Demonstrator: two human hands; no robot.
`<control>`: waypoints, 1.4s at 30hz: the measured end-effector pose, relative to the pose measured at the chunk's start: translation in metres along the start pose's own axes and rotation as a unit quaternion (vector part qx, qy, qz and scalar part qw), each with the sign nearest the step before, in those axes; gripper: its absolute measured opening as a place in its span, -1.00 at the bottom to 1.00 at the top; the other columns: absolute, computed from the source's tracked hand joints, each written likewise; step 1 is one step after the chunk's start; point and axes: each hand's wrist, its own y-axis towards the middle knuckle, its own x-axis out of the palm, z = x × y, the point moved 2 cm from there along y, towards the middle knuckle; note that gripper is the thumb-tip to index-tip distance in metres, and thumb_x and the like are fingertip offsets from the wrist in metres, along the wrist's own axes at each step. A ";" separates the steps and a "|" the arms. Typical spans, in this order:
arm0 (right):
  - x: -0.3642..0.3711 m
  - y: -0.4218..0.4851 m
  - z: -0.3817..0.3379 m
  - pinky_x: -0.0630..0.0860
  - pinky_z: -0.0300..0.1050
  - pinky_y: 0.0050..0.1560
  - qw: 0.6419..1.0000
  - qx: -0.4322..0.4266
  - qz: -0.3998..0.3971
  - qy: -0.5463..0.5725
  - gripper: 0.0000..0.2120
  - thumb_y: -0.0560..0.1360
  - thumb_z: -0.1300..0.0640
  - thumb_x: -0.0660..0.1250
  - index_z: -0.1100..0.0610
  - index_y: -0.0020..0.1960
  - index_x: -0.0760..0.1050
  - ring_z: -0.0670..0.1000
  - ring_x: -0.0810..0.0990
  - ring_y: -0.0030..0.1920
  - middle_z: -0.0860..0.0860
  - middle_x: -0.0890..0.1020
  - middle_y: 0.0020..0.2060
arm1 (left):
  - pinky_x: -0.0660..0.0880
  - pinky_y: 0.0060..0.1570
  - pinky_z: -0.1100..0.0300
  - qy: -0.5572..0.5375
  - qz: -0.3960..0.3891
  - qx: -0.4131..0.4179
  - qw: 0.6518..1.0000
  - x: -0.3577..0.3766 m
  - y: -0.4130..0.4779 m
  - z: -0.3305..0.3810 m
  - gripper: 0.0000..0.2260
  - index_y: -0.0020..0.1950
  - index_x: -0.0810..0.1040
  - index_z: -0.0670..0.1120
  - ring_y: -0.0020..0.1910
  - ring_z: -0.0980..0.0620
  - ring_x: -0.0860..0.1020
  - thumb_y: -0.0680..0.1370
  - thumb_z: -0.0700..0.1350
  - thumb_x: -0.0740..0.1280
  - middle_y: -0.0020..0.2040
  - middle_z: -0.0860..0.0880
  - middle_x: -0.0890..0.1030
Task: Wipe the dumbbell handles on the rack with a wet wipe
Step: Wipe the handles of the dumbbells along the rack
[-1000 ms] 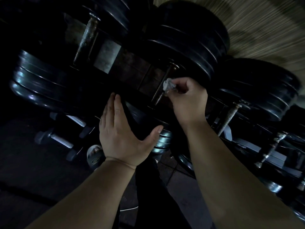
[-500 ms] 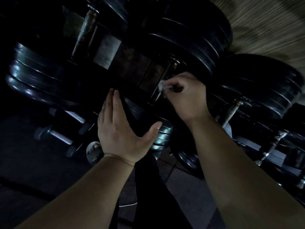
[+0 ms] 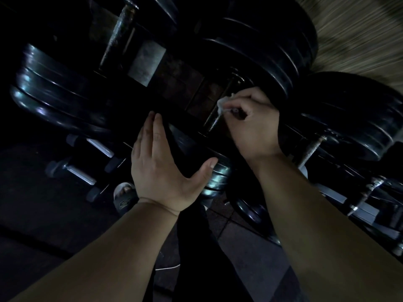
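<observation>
A small crumpled white wet wipe [image 3: 222,105] is pinched in my right hand [image 3: 253,125], pressed against the upper part of a dark metal dumbbell handle [image 3: 214,119] on the rack. That handle runs between large black plate stacks [image 3: 261,46]. My left hand [image 3: 165,166] lies flat and open on the near black plates [image 3: 218,175] of the same dumbbell, fingers together and thumb spread. Another worn handle [image 3: 118,33] shows at the upper left, and a rusty one [image 3: 310,151] to the right of my right wrist.
A rack shelf with a pale label plate [image 3: 145,62] runs behind the handles. Small dumbbells with light handles [image 3: 80,174] sit low on the left. My sandalled foot [image 3: 124,196] stands on the dark floor. More rack bars and handles [image 3: 366,192] crowd the right.
My right hand has slid the wipe a little up along the handle. My left hand has stayed on the plates.
</observation>
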 end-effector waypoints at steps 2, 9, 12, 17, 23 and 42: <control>0.002 -0.006 0.004 0.47 -0.47 -0.02 0.999 -0.008 -0.048 -0.015 -0.84 0.44 0.40 0.45 0.17 -0.12 0.70 -0.28 0.60 -0.02 -0.11 0.58 -0.05 | 0.38 0.46 -0.27 0.002 0.001 0.001 1.000 0.000 0.000 0.000 0.04 0.57 0.28 -0.35 0.55 -0.27 0.36 0.44 0.48 0.27 0.56 -0.31 0.36; -0.001 -0.004 0.002 0.45 -0.52 0.02 0.999 -0.007 -0.011 -0.029 -0.88 0.45 0.40 0.46 0.21 -0.14 0.69 -0.39 0.50 0.08 -0.04 0.48 0.07 | 0.37 0.47 -0.28 0.000 0.004 0.001 1.000 0.001 -0.001 -0.001 0.03 0.58 0.27 -0.34 0.56 -0.26 0.34 0.44 0.47 0.27 0.55 -0.31 0.37; 0.002 -0.009 0.004 0.47 -0.48 0.03 0.999 0.026 -0.007 -0.017 -0.85 0.45 0.36 0.47 0.12 -0.12 0.70 -0.30 0.54 0.10 -0.07 0.55 0.07 | 0.35 0.48 -0.26 0.003 0.004 -0.004 1.000 0.000 0.000 0.001 0.02 0.58 0.27 -0.33 0.56 -0.25 0.34 0.45 0.47 0.26 0.56 -0.30 0.36; -0.003 -0.006 -0.004 0.46 -0.50 0.01 0.997 0.067 -0.019 0.018 -0.80 0.47 0.30 0.48 -0.01 -0.13 0.67 -0.35 0.58 0.02 -0.16 0.59 -0.02 | 0.37 0.46 -0.28 -0.004 0.004 -0.003 1.000 0.000 0.000 0.000 0.02 0.58 0.28 -0.33 0.55 -0.26 0.35 0.45 0.46 0.28 0.56 -0.31 0.37; 0.000 -0.001 -0.005 0.53 -0.38 0.09 0.996 0.081 0.021 0.030 -0.86 0.47 0.26 0.49 0.01 -0.11 0.68 -0.25 0.62 0.06 -0.12 0.62 0.03 | 0.38 0.47 -0.24 0.001 0.007 -0.003 1.000 0.000 0.000 0.001 0.02 0.58 0.28 -0.32 0.55 -0.25 0.36 0.47 0.50 0.22 0.56 -0.30 0.37; 0.000 -0.009 -0.002 0.60 -0.25 0.10 0.992 0.114 -0.024 0.047 -0.85 0.48 0.25 0.49 0.00 -0.08 0.70 -0.20 0.65 0.03 -0.13 0.65 -0.01 | 0.37 0.47 -0.24 -0.005 0.012 -0.001 1.000 0.000 0.000 0.000 0.00 0.57 0.29 -0.33 0.55 -0.24 0.36 0.46 0.45 0.28 0.55 -0.30 0.38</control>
